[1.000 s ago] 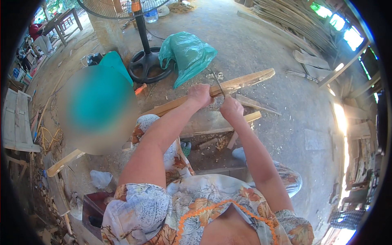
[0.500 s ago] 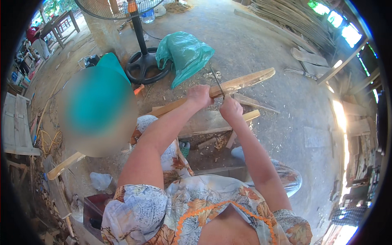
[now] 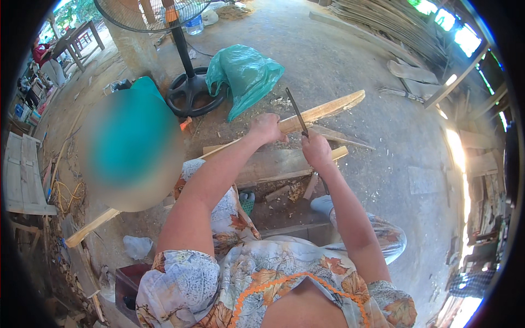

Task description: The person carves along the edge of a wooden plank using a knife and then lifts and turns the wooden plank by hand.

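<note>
the person's left hand (image 3: 266,128) is curled firmly around a pale wooden strip (image 3: 333,108), grasping it near its middle. the strip runs slantwise above the concrete floor (image 3: 394,180), its ragged far end up to the right and its near end passing behind the left forearm. the right hand (image 3: 317,150) is clenched on the handle end of a narrow-bladed knife (image 3: 296,108), whose dark blade points up and away and crosses the strip just beside the left hand; whether the cutting edge touches the wood cannot be told.

under the hands lies a broad plank (image 3: 273,167), with wood chips (image 3: 297,191) and a green clog (image 3: 248,202) near its closer edge. past the strip, a green plastic bag (image 3: 243,76) slumps against the black base of a pedestal fan (image 3: 194,94). stacked slats (image 3: 391,24) line the floor's far right edge. toward its far left corner, a person in a red top (image 3: 41,53) is beside a wooden table (image 3: 82,41). a yellow cord (image 3: 68,192) lies coiled near the left edge.
</note>
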A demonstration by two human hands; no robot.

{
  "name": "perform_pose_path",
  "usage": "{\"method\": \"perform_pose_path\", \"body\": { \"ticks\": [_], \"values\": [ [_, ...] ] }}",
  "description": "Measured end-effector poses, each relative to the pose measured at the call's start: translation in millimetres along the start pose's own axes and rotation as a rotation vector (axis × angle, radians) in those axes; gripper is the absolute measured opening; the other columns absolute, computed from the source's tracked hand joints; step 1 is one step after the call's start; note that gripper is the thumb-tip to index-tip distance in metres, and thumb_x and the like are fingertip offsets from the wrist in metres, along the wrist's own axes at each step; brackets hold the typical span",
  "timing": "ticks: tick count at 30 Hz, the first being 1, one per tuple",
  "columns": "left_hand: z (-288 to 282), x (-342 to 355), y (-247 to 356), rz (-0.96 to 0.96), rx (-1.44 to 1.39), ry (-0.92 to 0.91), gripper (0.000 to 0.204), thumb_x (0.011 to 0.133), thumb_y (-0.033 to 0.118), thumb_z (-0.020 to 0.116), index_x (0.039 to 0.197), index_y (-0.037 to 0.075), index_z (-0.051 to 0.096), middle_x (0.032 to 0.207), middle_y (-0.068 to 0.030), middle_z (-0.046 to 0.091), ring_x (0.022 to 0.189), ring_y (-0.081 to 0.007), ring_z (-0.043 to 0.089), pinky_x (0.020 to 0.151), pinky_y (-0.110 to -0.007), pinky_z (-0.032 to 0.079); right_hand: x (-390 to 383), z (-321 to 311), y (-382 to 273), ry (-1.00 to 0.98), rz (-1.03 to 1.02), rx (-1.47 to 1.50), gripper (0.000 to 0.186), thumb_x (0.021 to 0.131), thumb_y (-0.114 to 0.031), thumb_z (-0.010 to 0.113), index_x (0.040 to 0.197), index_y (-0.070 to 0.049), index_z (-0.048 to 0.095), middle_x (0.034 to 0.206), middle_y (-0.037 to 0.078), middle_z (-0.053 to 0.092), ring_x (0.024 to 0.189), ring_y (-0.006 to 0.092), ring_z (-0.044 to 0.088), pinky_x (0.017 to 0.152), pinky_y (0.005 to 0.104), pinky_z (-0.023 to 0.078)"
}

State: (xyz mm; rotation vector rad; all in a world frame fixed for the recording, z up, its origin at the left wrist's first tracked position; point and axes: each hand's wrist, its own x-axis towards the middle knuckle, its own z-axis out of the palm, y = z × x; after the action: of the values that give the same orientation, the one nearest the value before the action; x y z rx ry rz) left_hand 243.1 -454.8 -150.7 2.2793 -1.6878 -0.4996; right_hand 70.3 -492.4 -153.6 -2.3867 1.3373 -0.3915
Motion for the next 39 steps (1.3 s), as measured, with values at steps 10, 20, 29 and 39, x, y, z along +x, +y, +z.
{"method": "perform_pose_path", "body": {
  "ticks": [10,20,29,39],
  "values": [
    [6,0,4,0.014,0.031,-0.042,0.048,0.061,0.039,0.077,0.094,0.008,0.062,0.098,-0.012,0.063,0.097,-0.0284,0.059,0.084,-0.04,0.046,-17,2,12,0.02,-0.062,-0.035,0.023,0.084,-0.024,0.05,0.091,-0.002,0.052,0.078,0.023,0.062,0.078,0.0407,0.06,0.071,0.0498,0.046],
    [8,-3,5,0.049,0.0,0.003,0.045,0.062,0.036,0.076,0.094,0.008,0.062,0.097,-0.0127,0.063,0.097,-0.0302,0.059,0.084,-0.042,0.045,-21,9,18,0.004,-0.08,-0.03,0.021,0.085,-0.023,0.051,0.088,-0.002,0.05,0.075,0.024,0.061,0.076,0.0411,0.06,0.069,0.05,0.047],
    [9,-2,3,0.048,-0.016,0.02,0.047,0.061,0.034,0.077,0.097,0.008,0.063,0.098,-0.0131,0.064,0.097,-0.0303,0.059,0.083,-0.041,0.046,-21,10,18,-0.017,-0.073,-0.043,0.02,0.085,-0.021,0.049,0.089,-0.002,0.049,0.076,0.024,0.061,0.077,0.0412,0.06,0.07,0.0501,0.047],
    [8,-1,4,0.009,-0.008,-0.018,0.048,0.059,0.033,0.077,0.097,0.007,0.063,0.098,-0.0135,0.064,0.097,-0.0298,0.059,0.084,-0.041,0.046,-26,8,14,-0.04,-0.022,-0.06,0.019,0.084,-0.02,0.047,0.09,-0.002,0.051,0.079,0.024,0.061,0.078,0.04,0.06,0.071,0.0496,0.046]
  ]
}}
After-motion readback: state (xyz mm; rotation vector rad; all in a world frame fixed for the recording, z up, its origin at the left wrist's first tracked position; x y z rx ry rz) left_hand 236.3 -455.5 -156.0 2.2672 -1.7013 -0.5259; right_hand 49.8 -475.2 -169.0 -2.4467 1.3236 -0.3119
